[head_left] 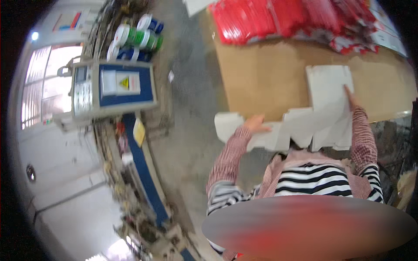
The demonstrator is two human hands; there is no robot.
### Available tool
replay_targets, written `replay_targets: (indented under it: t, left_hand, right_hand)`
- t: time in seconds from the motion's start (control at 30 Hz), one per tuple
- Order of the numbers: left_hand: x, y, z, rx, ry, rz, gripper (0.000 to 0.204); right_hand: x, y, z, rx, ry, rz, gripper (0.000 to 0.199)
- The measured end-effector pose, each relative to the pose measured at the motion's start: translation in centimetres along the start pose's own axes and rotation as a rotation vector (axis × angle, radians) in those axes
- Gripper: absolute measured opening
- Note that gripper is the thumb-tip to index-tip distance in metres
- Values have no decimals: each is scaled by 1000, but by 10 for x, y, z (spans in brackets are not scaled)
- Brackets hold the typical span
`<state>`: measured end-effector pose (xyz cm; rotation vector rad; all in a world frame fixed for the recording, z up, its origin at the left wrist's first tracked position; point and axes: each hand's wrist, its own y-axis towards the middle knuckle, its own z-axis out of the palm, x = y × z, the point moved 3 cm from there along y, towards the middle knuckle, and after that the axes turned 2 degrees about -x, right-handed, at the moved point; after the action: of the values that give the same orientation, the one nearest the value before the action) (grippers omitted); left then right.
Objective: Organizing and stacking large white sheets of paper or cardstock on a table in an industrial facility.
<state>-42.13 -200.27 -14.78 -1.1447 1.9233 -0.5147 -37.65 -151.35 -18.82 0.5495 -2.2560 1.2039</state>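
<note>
A white flat carton blank (329,89) with several flaps lies at the near edge of a brown tabletop (261,76), its lower flaps hanging over that edge. On the blank's left part rests my left hand (256,124), fingers stretched out and apart. At the right edge of its tall upper panel is my right hand (352,96), with a finger extended along the edge; its other fingers are partly hidden.
Red printed plastic packages (283,19) are piled on the far side of the table. Across the grey floor (187,100), to the left, stands a machine with a blue panel (143,95) and a long blue conveyor belt (146,182). Green and blue tubs (137,39) sit behind it.
</note>
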Motion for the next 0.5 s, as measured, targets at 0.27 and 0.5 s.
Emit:
replay_targets:
  t: [0.27,0.5]
  left_hand:
    - [218,-117,65,-1364,-956,-404,57]
    - [123,-134,101,-804,-1421,-690,57]
  right_hand:
    - [22,-19,36,-126,-230,-108,88]
    - [27,-73,-1,8,-193,103,94]
